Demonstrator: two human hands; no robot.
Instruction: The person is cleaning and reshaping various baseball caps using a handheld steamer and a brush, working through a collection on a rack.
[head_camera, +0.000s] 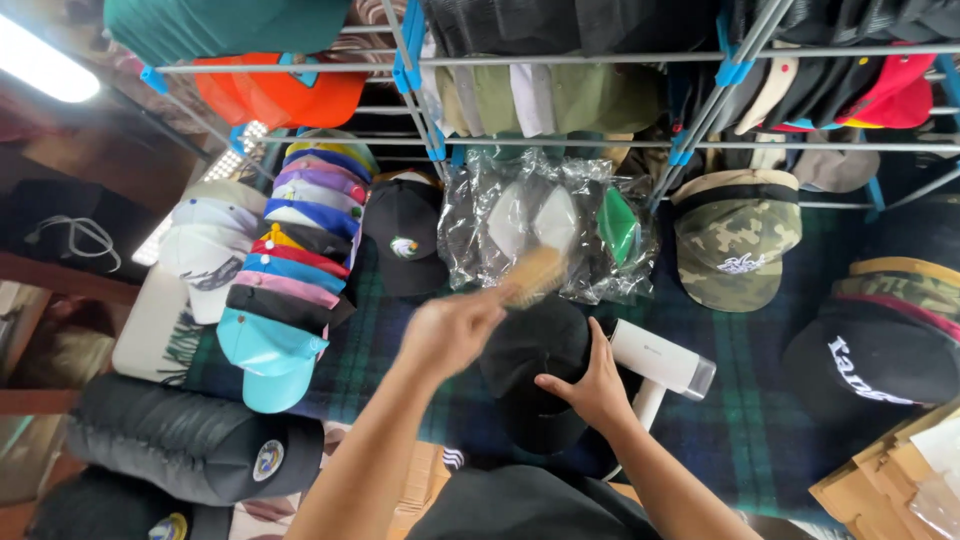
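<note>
A black cap (535, 350) lies on a dark green plaid cloth (760, 400) in front of me. My right hand (592, 388) rests on the cap's right side and holds it down. My left hand (448, 330) is raised just left of the cap and grips a wooden brush (532, 275), which is blurred by motion above the cap's far edge. A white handheld steamer (662, 362) lies right beside the cap, partly behind my right hand.
A stack of coloured caps (295, 270) and white caps (205, 245) lies at the left. Bagged caps (545, 225), a black cap with a logo (405, 245) and a camouflage cap (738, 245) sit behind. A metal rack (560, 60) holds more caps. Cardboard (890, 480) is at the lower right.
</note>
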